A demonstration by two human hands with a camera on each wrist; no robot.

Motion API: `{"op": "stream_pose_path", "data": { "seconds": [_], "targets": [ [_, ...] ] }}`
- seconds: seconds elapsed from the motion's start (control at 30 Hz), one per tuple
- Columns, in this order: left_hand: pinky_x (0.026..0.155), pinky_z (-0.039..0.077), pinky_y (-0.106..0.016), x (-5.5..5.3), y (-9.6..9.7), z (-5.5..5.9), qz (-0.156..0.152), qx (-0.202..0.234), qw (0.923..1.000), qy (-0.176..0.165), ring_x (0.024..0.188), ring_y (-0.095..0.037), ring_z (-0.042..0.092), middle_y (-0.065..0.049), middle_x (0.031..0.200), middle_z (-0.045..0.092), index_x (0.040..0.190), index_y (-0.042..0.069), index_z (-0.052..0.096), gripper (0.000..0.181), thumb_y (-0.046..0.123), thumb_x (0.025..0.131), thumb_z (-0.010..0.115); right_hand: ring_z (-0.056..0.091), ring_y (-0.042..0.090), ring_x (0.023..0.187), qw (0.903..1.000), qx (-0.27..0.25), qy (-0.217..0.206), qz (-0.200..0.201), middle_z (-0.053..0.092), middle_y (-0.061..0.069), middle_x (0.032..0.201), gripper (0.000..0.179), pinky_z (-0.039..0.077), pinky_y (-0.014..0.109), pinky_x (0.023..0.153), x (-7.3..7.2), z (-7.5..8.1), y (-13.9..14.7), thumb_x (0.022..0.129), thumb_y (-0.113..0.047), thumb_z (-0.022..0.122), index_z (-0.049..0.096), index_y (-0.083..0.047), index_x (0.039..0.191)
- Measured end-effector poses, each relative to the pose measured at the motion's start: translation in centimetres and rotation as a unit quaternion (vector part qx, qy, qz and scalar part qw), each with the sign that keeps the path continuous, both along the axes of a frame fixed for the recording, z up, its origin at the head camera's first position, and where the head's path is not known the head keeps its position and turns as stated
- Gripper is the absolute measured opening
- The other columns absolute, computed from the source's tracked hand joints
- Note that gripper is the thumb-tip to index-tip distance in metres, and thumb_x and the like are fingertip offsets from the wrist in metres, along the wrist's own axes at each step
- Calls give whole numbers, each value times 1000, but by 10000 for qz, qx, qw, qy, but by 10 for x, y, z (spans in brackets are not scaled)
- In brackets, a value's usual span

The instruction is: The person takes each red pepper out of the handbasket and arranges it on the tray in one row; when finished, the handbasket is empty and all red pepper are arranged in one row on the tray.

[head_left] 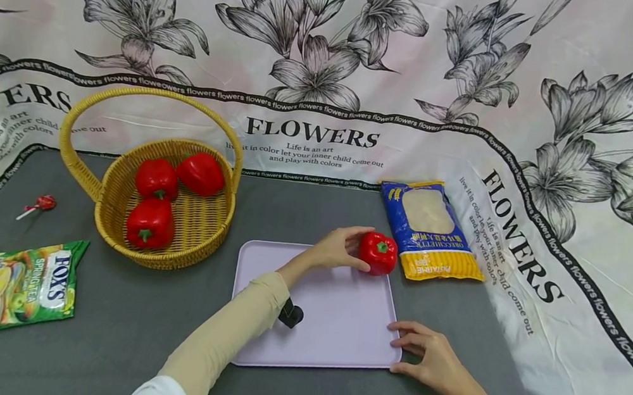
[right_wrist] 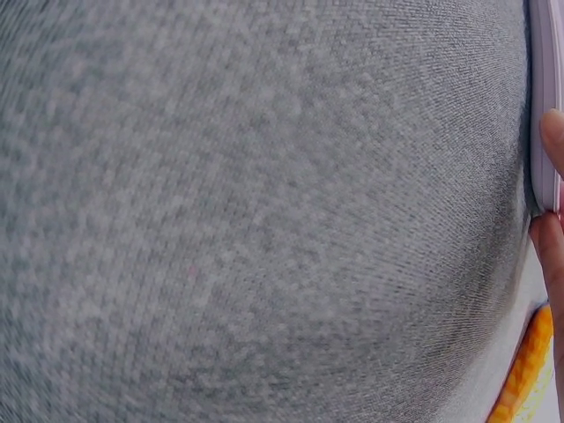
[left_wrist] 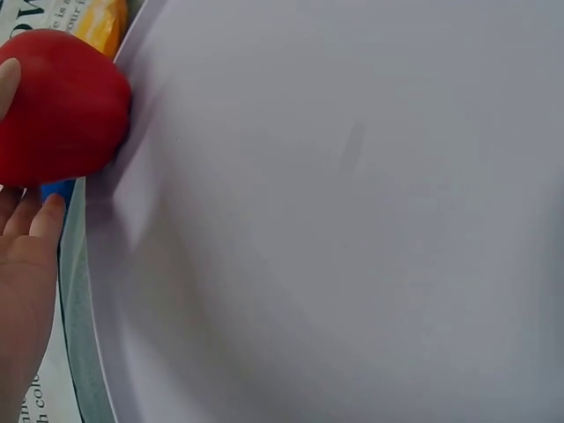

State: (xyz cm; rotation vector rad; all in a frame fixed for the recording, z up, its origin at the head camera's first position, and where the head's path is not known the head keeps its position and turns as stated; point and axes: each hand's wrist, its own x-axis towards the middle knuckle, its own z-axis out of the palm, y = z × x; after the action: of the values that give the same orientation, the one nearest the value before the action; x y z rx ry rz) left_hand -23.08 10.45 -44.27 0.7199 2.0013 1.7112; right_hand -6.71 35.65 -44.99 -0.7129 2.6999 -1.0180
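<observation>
My left hand (head_left: 334, 250) holds a shiny red bell pepper (head_left: 378, 254) from its left side, fingers behind it and thumb in front. The pepper overlaps the far right corner of a pale lilac tray (head_left: 334, 313), its green stem facing the head camera. In the left wrist view the pepper (left_wrist: 66, 110) shows with fingertips at its lower side and the thumb at the picture's edge. My right hand (head_left: 430, 355) touches the tray's right side near the front corner, fingertips at the rim and thumb at the corner. Most of that hand is outside the right wrist view.
Left of the tray stands a yellow wicker basket (head_left: 215, 238) with three red bell peppers (head_left: 152, 223) inside and a tall handle. A blue and yellow pasta bag (head_left: 430, 234) lies beyond the tray's right side. At far left are a lollipop (head_left: 45, 202) and a green FOX'S candy bag (head_left: 21, 290).
</observation>
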Motion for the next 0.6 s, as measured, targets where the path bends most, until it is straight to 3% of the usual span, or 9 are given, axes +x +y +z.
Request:
{"op": "stream_pose_path", "data": {
  "seconds": [0.2,0.4,0.6],
  "targets": [
    [103,40,-31,-7,-6,-1,-119,27,9999,-5,136,-22,39,-13,148,40,145,0,37,75,5,81,76,60,28,103,9999,-101,-77,14,62,6,119,30,56,30,78,-1,0,0,74,-32,83,74,-15,96],
    [105,39,-34,-11,-18,0,-313,260,9992,4,136,-25,39,-13,148,41,144,0,39,72,2,82,74,61,25,103,9999,-1,97,76,62,4,119,30,54,22,79,-1,0,0,74,-34,82,74,-16,95],
    [105,39,-39,-8,-33,3,39,315,9995,-19,132,-24,45,-9,142,49,139,3,48,62,2,83,74,61,23,102,9995,47,275,127,63,4,118,29,52,18,81,-1,-1,1,73,-33,83,74,-16,95]
  ]
}}
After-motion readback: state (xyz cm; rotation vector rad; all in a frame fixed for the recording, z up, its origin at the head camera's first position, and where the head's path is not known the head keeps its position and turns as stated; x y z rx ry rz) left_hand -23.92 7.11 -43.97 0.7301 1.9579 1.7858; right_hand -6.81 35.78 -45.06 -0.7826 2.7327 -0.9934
